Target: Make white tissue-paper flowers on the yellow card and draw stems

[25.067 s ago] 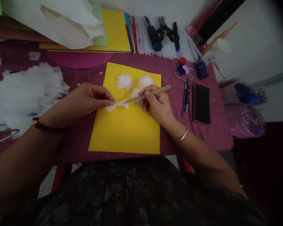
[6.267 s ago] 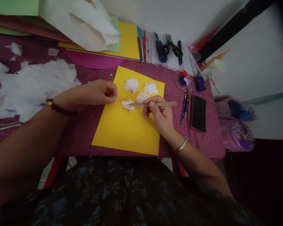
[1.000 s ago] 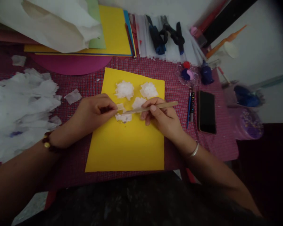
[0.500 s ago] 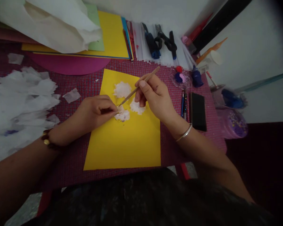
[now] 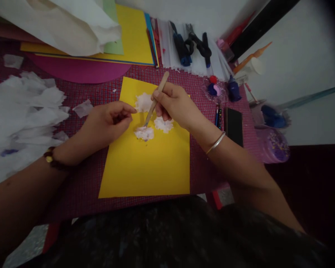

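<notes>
Right grip (image 5: 175,104): we have it closed around a wooden stick (image 5: 150,115), slanted with its tip down and toward our left.
Left grip (image 5: 110,123): released, thumb and forefinger parted, with nothing visible between them.
Pressing: we judge it best to push lightly with the tip, straight down, so the paper seats without tearing or sliding.
Steadying: our left fingertips could well hold the yellow sheet (image 5: 145,171) flat, clear of the tip.
Lower white tuft (image 5: 144,134): on the sheet, directly below the stick's tip, which seems to touch its upper edge; just beside our left fingertips, below and to their right.
Other tufts: one above (image 5: 142,101), partly behind our right fingers, and one to the right (image 5: 163,124), under our right grip.
</notes>
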